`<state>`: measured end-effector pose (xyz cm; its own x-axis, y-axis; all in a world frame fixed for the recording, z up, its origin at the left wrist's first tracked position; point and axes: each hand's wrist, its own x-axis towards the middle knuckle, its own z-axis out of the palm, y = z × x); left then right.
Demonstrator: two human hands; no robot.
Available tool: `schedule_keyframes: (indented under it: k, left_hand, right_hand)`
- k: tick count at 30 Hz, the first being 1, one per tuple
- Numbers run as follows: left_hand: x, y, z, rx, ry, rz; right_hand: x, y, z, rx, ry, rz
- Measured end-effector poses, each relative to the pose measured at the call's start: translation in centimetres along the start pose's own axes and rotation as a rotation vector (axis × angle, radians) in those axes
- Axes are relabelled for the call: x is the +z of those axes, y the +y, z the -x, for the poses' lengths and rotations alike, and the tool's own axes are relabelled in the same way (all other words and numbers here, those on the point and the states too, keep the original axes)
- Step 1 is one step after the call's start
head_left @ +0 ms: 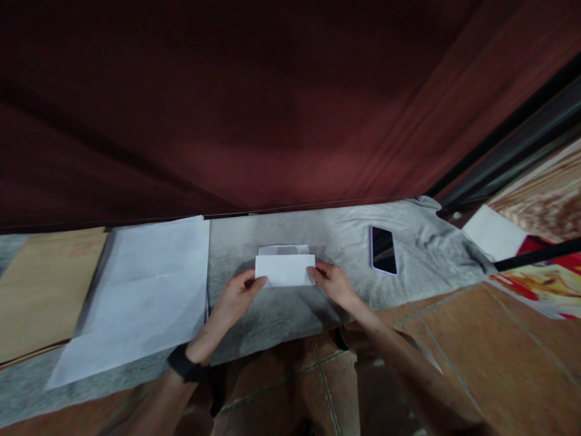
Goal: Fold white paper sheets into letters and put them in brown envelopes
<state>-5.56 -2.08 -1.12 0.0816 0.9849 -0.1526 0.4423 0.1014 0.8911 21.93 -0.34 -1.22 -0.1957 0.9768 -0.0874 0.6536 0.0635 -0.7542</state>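
Observation:
A small folded white paper (pixel 285 270) is held level between my two hands, above the grey cloth. My left hand (pixel 239 295) pinches its left end, thumb on top. At the right end, my right hand (pixel 333 282) grips it the same way. Just behind the folded paper, the edge of another white piece (pixel 283 249) shows; whether it is part of the same paper I cannot tell. The fingers under the paper are hidden.
Large white sheets (pixel 149 290) lie to the left, beside brown paper (pixel 49 284). A phone (pixel 384 249) rests on the grey cloth (pixel 281 321) at right. Dark red fabric (pixel 281 121) hangs behind. A colourful printed item (pixel 544 281) is at far right, over the tiled floor (pixel 463 339).

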Motion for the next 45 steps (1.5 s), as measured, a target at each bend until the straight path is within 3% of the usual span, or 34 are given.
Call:
schedule_keyframes:
  k: [7,11,17,32,38,42,45]
  left_hand:
    - [0.8,1.1,-0.7,-0.058,0.184,-0.306]
    - [0.9,1.7,-1.6,-0.142,0.187,-0.406]
    - [0.9,2.3,-2.5,-0.227,0.158,-0.504]
    - [1.6,4.0,-2.5,-0.259,0.181,-0.779]
    - [2.2,4.1,-2.3,-0.227,0.208,-0.888]
    - [2.6,4.1,-2.0,-0.201,0.215,-0.938]
    - [2.7,4.1,-1.9,-0.175,0.214,-0.962]
  right_hand:
    - [0.0,-2.2,-0.7,0.143,0.008,0.412]
    - [0.2,-3.0,-1.3,0.228,-0.008,0.537]
    - [0.4,-3.5,-1.8,0.264,0.008,0.581]
    - [1.5,-3.3,-2.5,0.216,0.108,0.647]
    - [1.9,-3.2,-2.5,-0.005,0.295,0.640]
    - [3.3,-3.7,-2.3,-0.286,0.192,0.515]
    - [5.0,-3.8,-1.8,-0.397,0.100,0.499]
